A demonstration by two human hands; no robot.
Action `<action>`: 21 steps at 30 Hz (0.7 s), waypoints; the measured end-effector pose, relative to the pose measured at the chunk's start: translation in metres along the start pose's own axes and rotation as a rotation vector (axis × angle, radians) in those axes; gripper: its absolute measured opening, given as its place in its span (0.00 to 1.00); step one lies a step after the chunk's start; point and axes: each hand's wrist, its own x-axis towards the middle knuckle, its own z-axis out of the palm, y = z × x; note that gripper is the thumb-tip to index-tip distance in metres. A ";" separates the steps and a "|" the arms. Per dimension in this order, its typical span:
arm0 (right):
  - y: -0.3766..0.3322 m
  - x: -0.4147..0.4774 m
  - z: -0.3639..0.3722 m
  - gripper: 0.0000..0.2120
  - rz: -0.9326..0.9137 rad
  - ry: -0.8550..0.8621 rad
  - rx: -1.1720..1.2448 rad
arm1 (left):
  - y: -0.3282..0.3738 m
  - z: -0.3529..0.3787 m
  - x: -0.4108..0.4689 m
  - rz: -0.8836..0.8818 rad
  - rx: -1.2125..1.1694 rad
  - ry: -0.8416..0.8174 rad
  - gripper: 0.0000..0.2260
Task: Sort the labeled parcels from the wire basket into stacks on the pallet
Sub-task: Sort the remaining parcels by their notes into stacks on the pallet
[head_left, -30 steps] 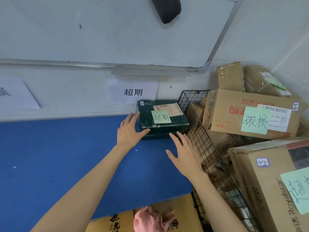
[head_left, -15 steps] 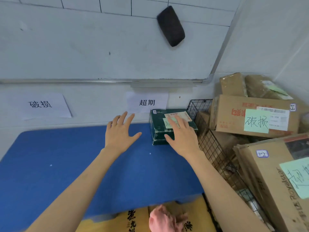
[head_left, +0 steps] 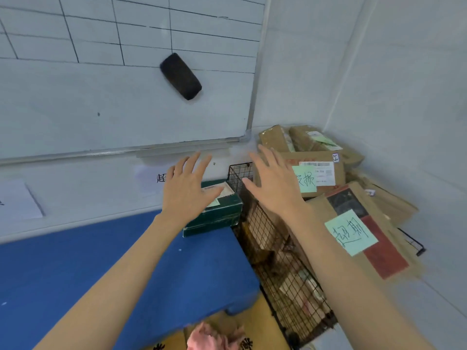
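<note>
Resting at two o'clock on the pallet, the green box has been released. The left hand and right hand are lifted off it, fingers spread and empty. A parcel from the wire basket at three o'clock is likely next.

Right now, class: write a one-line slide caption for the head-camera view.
Open left hand and right hand hover by a dark green cardboard parcel on a blue pallet beside a black wire basket.
</note>
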 end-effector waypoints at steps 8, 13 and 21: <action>0.085 -0.042 -0.036 0.31 0.056 0.049 0.027 | 0.099 0.009 0.002 0.067 -0.058 0.058 0.37; 0.144 -0.077 -0.053 0.31 -0.001 0.064 0.042 | 0.169 0.018 -0.026 0.040 -0.045 0.045 0.37; 0.219 -0.128 -0.059 0.31 -0.115 0.009 0.098 | 0.253 0.020 -0.084 -0.092 -0.039 0.032 0.36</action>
